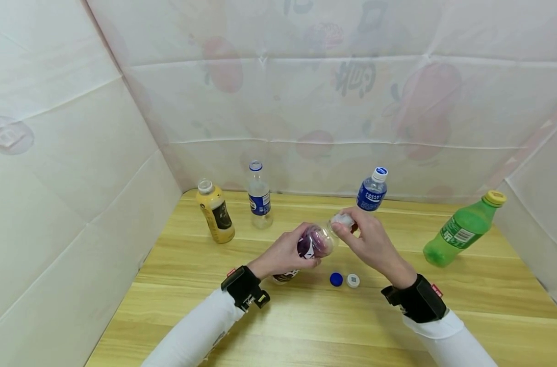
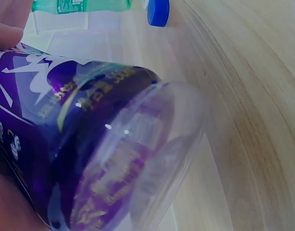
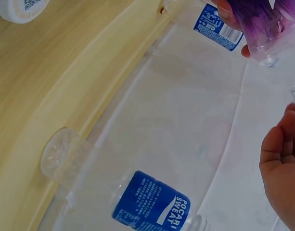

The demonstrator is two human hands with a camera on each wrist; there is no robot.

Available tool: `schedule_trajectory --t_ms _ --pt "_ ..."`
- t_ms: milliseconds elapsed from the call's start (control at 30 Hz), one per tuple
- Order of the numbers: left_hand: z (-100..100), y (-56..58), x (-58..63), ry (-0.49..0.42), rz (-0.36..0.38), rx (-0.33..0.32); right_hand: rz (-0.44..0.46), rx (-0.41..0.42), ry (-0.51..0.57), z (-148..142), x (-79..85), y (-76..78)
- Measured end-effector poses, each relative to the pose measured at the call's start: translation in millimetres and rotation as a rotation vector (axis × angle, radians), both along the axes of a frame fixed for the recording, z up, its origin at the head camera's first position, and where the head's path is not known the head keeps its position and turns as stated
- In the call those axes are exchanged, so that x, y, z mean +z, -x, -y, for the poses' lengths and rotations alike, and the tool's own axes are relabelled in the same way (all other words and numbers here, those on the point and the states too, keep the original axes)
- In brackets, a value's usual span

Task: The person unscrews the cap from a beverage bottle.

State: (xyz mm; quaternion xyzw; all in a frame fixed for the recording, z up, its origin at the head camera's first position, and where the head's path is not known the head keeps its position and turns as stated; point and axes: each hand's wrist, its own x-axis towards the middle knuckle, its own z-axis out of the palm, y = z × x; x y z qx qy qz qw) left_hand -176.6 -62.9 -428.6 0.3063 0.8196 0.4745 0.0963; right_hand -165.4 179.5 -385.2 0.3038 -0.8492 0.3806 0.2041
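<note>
a clear plastic bottle with a glossy purple label marked in white (image 1: 316, 243) is held aslant above the wooden bench (image 1: 278, 326), its lower end towards the person and its bare, see-through shoulder pointing away to the right. the left grip (image 1: 286, 251) is curled round its labelled body, thumb on the near side, spread only as wide as the bottle. just below on the bench lie a round blue plastic cap (image 1: 336, 279) and, beside it, a round white plastic cap with a printed square code (image 1: 353, 281). the right grip (image 1: 370, 238), close to the bottle's mouth end, pinches a small whitish piece (image 1: 343, 221), too blurred to name; whether it touches the bottle i cannot tell. farther off stand a green plastic bottle with a yellow cap (image 1: 462, 232), a yellow bottle with a black label (image 1: 216, 216), a clear blue-labelled bottle (image 1: 260, 204) and a blue-labelled pocari sweat bottle with a white cap (image 1: 371, 193).
</note>
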Motion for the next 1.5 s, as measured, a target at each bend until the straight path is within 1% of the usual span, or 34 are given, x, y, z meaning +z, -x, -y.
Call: schedule_trajectory --t_ms 300,700,967,1233,1500 --pt "0.3 -0.3 -1.0 0.015 0.001 0.020 -0.015 0.034 -0.015 -2.5 0.2 0.2" --pt "1.5 0.9 -1.0 0.037 -0.025 0.021 -0.029 0.126 -0.029 -5.1 -2.0 1.0" --pt "3.2 0.7 -0.9 0.023 -0.005 0.019 0.006 0.126 -0.052 -4.9 -1.8 -1.4" --pt "3.0 1.7 -1.6 0.040 0.012 0.039 0.036 0.144 -0.024 -2.9 0.8 -2.6" --pt "3.6 1.7 -2.0 0.044 0.010 0.046 0.069 0.187 0.002 -2.9 1.3 -3.2"
